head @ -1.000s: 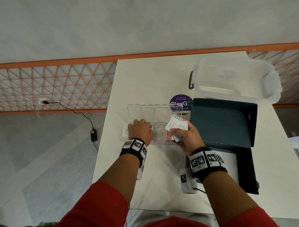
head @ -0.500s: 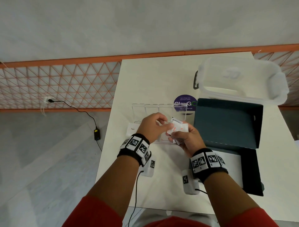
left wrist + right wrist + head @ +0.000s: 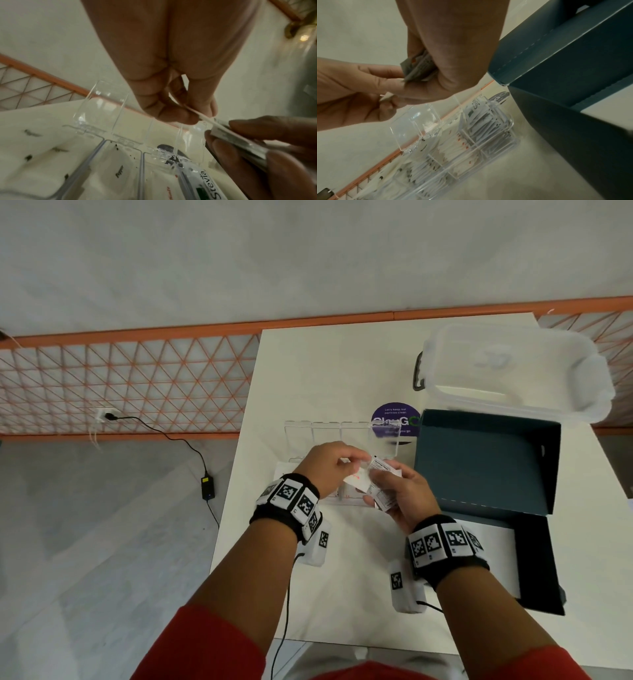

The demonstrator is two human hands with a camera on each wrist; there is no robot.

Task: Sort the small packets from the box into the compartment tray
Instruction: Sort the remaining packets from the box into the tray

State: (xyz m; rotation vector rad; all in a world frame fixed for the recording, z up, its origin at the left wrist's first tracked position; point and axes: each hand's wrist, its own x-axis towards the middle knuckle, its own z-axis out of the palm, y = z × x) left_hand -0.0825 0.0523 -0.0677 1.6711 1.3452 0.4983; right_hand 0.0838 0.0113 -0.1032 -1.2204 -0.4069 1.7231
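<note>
Hands meet above a clear tray (image 3: 342, 436) near the middle of a white worktop (image 3: 329, 364). The right hand (image 3: 402, 498) grips a small stack of packets (image 3: 383, 474), fingers curled round them. The left hand (image 3: 325, 465), at 9 o'clock from the right, pinches one white packet (image 3: 202, 117) between thumb and fingertips at the stack's edge, where it touches the stack.

The tray lies directly below both hands, its hinged lids standing open at its 12 o'clock side. Its compartments already hold packets: ones with black print toward the 9 o'clock end, ones with red print in the middle, and green-and-white ones marked "Stevia" (image 3: 205, 181) toward the 3 o'clock end.

A dark teal box (image 3: 486, 460) lies open just beside the tray at 3 o'clock, its lid flap raised. A frosted plastic tub (image 3: 513, 371) stands at 12 o'clock from the box. A purple round sticker (image 3: 397, 416) shows on the worktop between tray and tub.
</note>
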